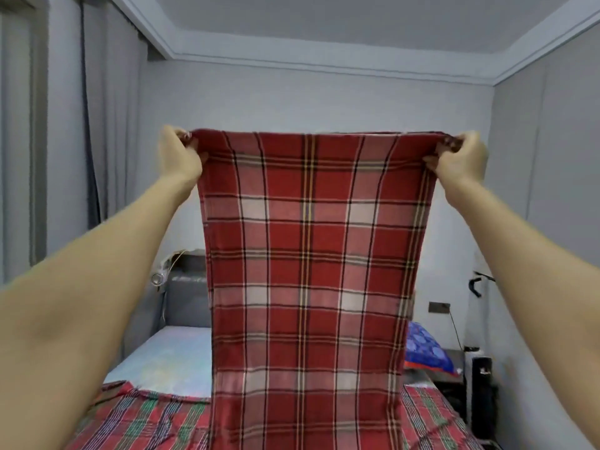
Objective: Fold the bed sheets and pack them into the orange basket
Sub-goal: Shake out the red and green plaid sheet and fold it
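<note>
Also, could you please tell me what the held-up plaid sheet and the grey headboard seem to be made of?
Plaid sheet: looks like thin woven cotton, matte; it hangs limp, bunching softly at its corners. Headboard: probably padded grey upholstery, fabric or faux leather; too blurred to tell.

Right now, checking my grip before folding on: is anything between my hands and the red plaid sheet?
Nothing visible. The left hand and right hand each pinch a top corner of the red plaid sheet directly. The orange basket is out of view.
</note>
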Demonstrator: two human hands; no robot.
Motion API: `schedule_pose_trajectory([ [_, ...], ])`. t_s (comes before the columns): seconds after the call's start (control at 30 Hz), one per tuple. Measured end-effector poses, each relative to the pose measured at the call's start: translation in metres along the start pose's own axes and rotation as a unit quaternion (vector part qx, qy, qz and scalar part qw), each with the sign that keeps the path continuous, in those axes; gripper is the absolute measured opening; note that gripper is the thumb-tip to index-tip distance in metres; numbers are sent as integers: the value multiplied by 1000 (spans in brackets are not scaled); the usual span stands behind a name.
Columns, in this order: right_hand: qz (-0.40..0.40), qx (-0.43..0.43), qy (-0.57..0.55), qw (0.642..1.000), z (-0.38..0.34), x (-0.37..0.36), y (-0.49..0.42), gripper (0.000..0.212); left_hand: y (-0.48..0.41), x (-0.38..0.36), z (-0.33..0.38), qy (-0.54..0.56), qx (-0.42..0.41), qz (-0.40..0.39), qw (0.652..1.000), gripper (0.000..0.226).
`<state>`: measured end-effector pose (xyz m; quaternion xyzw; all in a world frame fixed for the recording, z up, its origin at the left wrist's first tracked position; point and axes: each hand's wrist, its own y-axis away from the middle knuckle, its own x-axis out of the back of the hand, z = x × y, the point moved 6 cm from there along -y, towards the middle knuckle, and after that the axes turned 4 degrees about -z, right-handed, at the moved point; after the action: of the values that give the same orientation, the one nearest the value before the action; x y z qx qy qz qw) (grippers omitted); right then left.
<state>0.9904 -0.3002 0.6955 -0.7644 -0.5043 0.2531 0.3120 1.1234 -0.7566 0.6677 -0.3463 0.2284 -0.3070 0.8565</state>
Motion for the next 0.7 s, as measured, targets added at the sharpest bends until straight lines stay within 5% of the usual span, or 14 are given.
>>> schedule_pose_trajectory([
  [0.2,-42,37,-30,998,-28,17,63,27,23,40,13,-28,-10,-54,998,33],
  [0.43,-81,-71,4,994,36,76,203,25,156,104,-16,-118,80,-201,969,10],
  [0.57,-131,-151,75,977,82,122,310,25,251,145,-38,-237,112,-331,907,14],
  [0.7,-223,-219,206,927,113,170,424,13,363,185,-71,-371,97,-495,779,25],
])
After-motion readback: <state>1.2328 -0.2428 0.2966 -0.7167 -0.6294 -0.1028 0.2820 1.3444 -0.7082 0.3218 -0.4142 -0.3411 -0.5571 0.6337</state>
